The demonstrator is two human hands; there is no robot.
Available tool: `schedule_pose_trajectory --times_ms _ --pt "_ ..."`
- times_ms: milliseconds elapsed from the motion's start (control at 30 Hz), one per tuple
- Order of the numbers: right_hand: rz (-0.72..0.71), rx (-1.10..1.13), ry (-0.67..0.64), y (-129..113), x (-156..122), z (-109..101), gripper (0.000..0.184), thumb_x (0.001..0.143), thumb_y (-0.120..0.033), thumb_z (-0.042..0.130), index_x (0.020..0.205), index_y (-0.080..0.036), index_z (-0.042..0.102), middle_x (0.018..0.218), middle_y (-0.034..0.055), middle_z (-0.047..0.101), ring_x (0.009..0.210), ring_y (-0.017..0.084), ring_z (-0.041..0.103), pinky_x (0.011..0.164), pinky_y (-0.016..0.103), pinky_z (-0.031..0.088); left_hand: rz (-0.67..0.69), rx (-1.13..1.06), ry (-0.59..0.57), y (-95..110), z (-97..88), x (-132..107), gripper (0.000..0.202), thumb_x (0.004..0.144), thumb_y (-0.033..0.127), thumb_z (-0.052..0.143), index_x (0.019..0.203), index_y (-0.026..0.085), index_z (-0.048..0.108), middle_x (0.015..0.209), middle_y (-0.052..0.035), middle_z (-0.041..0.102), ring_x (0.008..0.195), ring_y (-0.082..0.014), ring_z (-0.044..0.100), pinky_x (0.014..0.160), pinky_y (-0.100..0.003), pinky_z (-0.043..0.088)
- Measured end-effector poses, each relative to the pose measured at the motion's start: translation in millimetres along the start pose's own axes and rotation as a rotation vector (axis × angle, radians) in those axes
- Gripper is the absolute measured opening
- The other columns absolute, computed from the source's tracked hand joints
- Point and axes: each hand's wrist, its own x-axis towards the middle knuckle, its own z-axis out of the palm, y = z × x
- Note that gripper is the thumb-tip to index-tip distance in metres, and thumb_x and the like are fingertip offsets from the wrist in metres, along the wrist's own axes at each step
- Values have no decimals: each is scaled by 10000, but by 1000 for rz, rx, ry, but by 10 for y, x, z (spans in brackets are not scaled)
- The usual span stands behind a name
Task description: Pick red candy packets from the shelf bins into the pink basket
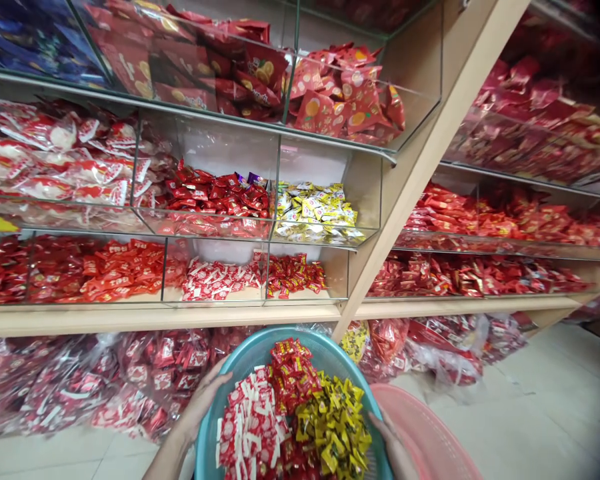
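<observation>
I hold a teal plastic basket [260, 357] low in front of me, filled with wrapped candies: red-and-white ones [250, 427] on the left, red ones [293, 373] at the back, yellow ones [335, 427] on the right. My left hand [205, 397] grips the basket's left rim, fingers curled over the edge. My right hand [393, 447] grips the right rim from outside. A pink basket [430, 440] sits just under and to the right of the teal one.
Slanted clear-plastic bins on a wooden shelf unit [180, 317] hold red, red-and-white and yellow candies [315, 210]. Large clear bags of red candy [105, 387] lie on the tiled floor under the shelf. A second shelf section [505, 267] runs to the right.
</observation>
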Motion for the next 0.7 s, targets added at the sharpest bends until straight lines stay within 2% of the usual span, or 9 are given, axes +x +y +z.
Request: schedule_pose_trajectory --times_ms 167,300,433,533,600,700 --pt "-24 -3 2 -3 72 -116 555 590 -543 601 1050 -238 658 1032 59 685 966 289 632 825 394 508 -22 -13 39 -36 -3 -125 533 784 345 540 1299 228 473 1273 -46 554 1129 -210 549 910 -309 483" --pt "-17 -23 36 33 58 -165 484 595 -531 609 1002 -277 671 1030 28 686 1007 280 617 843 387 504 -24 61 126 -77 -81 -215 514 750 383 587 1242 246 535 1247 -47 576 1157 -240 525 946 -363 457" --pt "7 40 21 21 -40 -147 565 568 -520 653 1041 -212 656 1013 70 689 1017 295 608 883 398 478 -44 47 115 -85 -176 -301 518 741 414 600 1226 241 548 1181 -51 622 1111 -252 561 941 -396 459" --pt "56 7 62 12 -87 -129 620 537 -533 671 1053 -190 649 1048 94 676 1044 304 592 901 386 468 -87 54 109 -69 -256 -328 514 734 428 603 1217 259 552 1147 -35 641 1086 -245 579 928 -390 471" --pt "66 -56 106 43 -95 -138 646 519 -547 672 1065 -204 643 1081 95 663 1079 314 571 916 393 462 -104 34 105 -64 -301 -326 535 712 438 621 1212 261 554 1127 -36 651 1085 -253 579 925 -400 472" --pt "3 -134 157 154 -109 -185 695 486 -570 678 1116 -282 608 1130 72 640 1128 339 532 910 427 474 -120 7 114 -93 -335 -301 577 673 469 644 1209 275 552 1126 -29 652 1112 -274 557 936 -432 464"
